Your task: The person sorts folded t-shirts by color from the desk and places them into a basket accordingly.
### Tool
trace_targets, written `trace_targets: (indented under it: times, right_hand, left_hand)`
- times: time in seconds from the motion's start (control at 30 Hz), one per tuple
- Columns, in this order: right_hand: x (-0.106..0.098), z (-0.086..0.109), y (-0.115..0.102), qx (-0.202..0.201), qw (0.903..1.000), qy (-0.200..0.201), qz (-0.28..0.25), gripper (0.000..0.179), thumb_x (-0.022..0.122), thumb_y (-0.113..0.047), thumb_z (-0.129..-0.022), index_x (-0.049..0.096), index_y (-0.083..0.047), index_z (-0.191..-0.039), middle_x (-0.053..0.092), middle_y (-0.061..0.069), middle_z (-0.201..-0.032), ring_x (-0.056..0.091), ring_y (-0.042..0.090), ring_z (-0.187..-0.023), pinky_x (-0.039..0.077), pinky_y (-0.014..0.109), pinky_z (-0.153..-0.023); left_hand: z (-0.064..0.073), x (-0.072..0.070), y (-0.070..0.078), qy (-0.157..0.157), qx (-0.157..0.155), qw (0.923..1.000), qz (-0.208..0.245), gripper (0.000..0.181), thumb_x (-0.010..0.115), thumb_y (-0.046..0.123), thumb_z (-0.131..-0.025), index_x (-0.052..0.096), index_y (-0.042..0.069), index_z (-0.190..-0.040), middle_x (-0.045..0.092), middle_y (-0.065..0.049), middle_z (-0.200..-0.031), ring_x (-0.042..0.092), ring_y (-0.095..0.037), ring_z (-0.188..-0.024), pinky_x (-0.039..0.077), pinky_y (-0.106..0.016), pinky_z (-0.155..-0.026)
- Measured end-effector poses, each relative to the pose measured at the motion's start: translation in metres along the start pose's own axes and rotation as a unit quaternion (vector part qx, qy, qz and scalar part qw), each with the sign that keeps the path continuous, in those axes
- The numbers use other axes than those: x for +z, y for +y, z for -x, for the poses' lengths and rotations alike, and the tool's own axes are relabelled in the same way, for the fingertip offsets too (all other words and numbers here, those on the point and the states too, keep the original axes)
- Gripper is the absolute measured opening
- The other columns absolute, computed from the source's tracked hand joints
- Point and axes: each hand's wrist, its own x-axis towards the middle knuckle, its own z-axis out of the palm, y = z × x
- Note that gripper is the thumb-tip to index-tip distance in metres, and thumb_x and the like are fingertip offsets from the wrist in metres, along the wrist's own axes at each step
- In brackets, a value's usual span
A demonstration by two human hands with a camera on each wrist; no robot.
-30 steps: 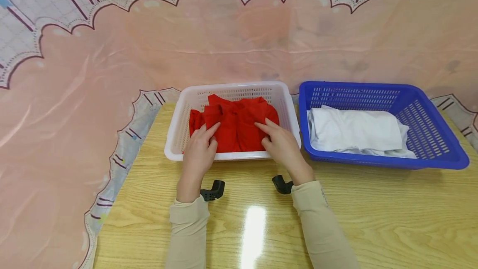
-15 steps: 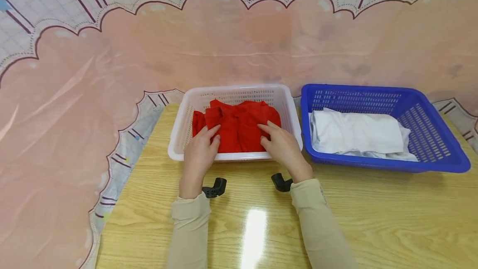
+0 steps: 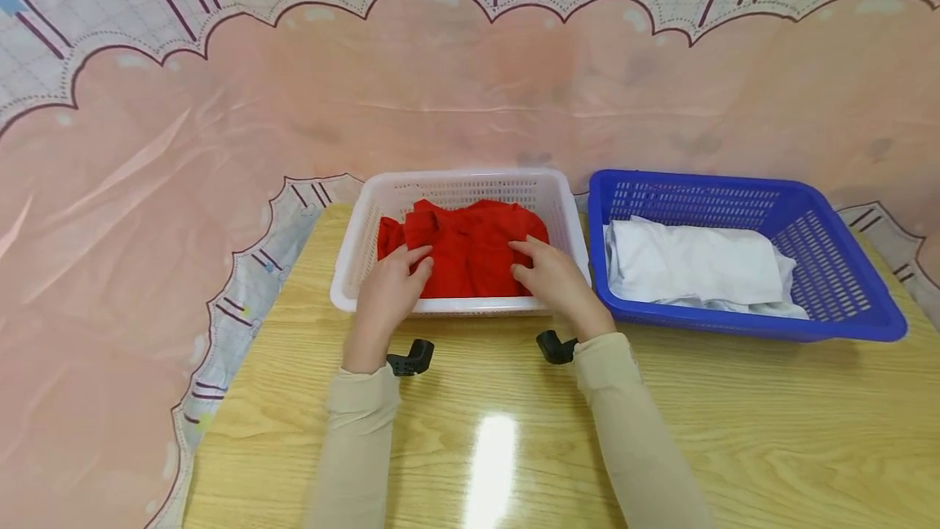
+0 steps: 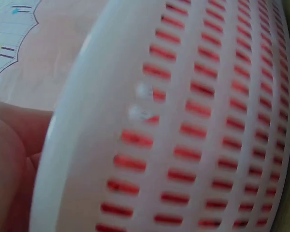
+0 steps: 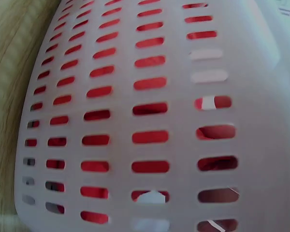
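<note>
A white slotted basket (image 3: 470, 306) holds a crumpled, partly folded red garment (image 3: 470, 255). Over the basket's near left corner reaches my left hand (image 3: 389, 288), its fingertips at the left part of the red cloth. My right hand (image 3: 554, 277) comes across the near right rim, fingertips at the cloth's right side. Both hands have loosely extended fingers, with no cloth pinched between them. In the left wrist view, part of the left hand (image 4: 9, 159) shows behind the basket wall (image 4: 135, 125). Red cloth appears through the slots of the basket wall (image 5: 121, 128) in the right wrist view.
To the right stands a blue slotted basket (image 3: 734, 325) with folded white cloth (image 3: 698, 264) inside. Both baskets sit on a wooden table (image 3: 455, 398) before a pink patterned curtain (image 3: 441, 80). Black wrist mounts (image 3: 414, 357) project inward from the wrists.
The extended index fingers have drawn in among the others. My left wrist and forearm have shifted slightly left. The red garment keeps nearly the same shape, and the head view has tilted a little.
</note>
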Motion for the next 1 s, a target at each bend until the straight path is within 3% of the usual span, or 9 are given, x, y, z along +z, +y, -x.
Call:
trace_targets:
  times: [0.2,0.47,0.77,1.0]
  right_hand:
    - [-0.002,-0.005,0.002,0.005,0.9996,-0.018,0.02,0.045,0.049,-0.022,-0.089,0.044,-0.007,-0.132,0.033,0.014,-0.139,0.031,0.029,-0.127,0.024,0.043,-0.103]
    - [0.003,-0.012,0.001,0.035,0.9964,-0.047,0.061,0.055,0.049,-0.027,-0.09,0.034,0.002,-0.135,0.03,0.019,-0.14,0.028,0.032,-0.128,0.02,0.041,-0.104]
    - [0.01,-0.016,-0.001,0.051,0.9902,-0.017,0.129,0.049,0.046,-0.029,-0.09,0.046,0.004,-0.127,0.027,0.026,-0.138,0.031,0.037,-0.125,0.024,0.043,-0.102]
    - [0.012,-0.016,-0.002,0.049,0.9869,-0.038,0.149,0.045,0.047,-0.03,-0.09,0.052,0.003,-0.12,0.044,0.022,-0.129,0.036,0.036,-0.122,0.025,0.044,-0.102]
  left_hand:
    - [-0.007,-0.007,-0.007,-0.043,0.007,0.999,-0.003,0.04,0.045,0.032,-0.091,0.053,0.013,-0.125,0.045,-0.01,-0.13,0.043,-0.027,-0.117,0.035,-0.044,-0.094]
    - [-0.015,-0.01,-0.019,-0.09,-0.018,0.9951,-0.037,0.042,0.043,0.033,-0.092,0.053,0.01,-0.125,0.048,-0.01,-0.128,0.044,-0.03,-0.116,0.035,-0.044,-0.094]
    - [-0.023,-0.013,-0.027,-0.127,-0.017,0.9896,-0.065,0.041,0.043,0.035,-0.091,0.058,0.01,-0.12,0.054,-0.011,-0.121,0.051,-0.03,-0.106,0.037,-0.044,-0.09]
    - [-0.025,-0.012,-0.026,-0.163,-0.04,0.9828,-0.077,0.039,0.044,0.036,-0.09,0.061,0.012,-0.116,0.057,-0.009,-0.116,0.053,-0.028,-0.1,0.039,-0.044,-0.087]
